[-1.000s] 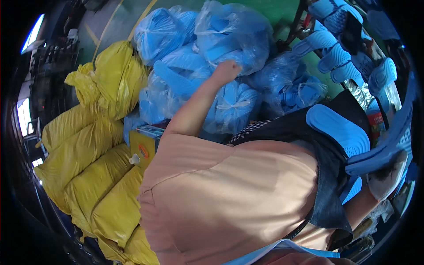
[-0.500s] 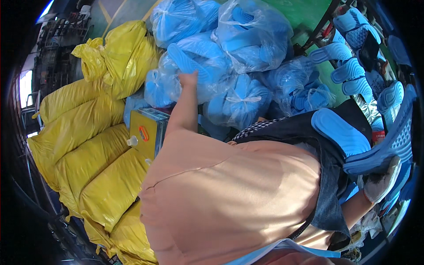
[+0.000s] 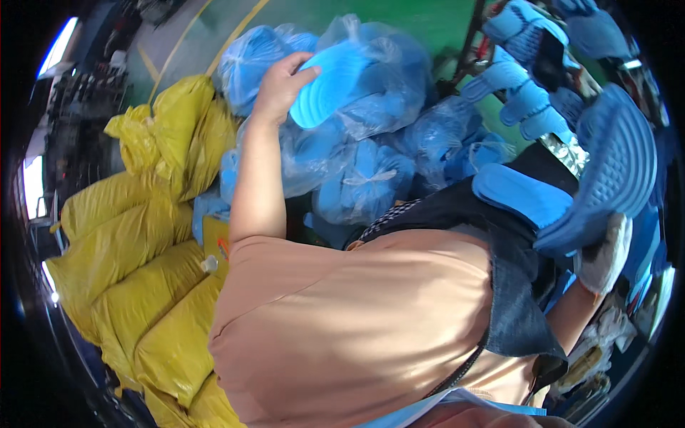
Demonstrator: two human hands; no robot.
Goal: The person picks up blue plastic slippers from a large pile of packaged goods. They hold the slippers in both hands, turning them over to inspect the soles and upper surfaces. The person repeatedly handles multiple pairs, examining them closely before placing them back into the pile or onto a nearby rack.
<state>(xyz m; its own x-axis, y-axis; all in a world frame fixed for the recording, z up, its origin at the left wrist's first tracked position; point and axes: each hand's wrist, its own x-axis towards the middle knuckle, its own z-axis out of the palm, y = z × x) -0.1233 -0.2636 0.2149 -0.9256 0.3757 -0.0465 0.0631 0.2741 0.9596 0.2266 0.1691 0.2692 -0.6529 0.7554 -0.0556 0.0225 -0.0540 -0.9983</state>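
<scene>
My bare left hand (image 3: 280,89) is closed round the edge of a ridged blue foam shoe sole (image 3: 330,82), raised in front of clear plastic bags (image 3: 374,182) filled with more blue soles. At the right, my right hand (image 3: 605,255) wears a white glove and grips the lower end of a larger-looking blue sole (image 3: 617,153) with a dimpled, ridged face. Its fingers are partly hidden behind that sole. Across the dark apron (image 3: 524,307) on my lap lies another blue sole (image 3: 524,194), close to the one in my right hand.
Stuffed yellow sacks (image 3: 153,274) are piled along the left. A yellow-sided box (image 3: 215,239) stands between them and my left arm. Several blue soles (image 3: 531,107) sit on a rack at the upper right. Green floor (image 3: 399,13) with yellow lines shows beyond the bags.
My left hand has lifted a blue sole off the bags, raising it up and turning it. My right hand still holds its sole, which is tilted a little differently. The whole view has shifted slightly.
</scene>
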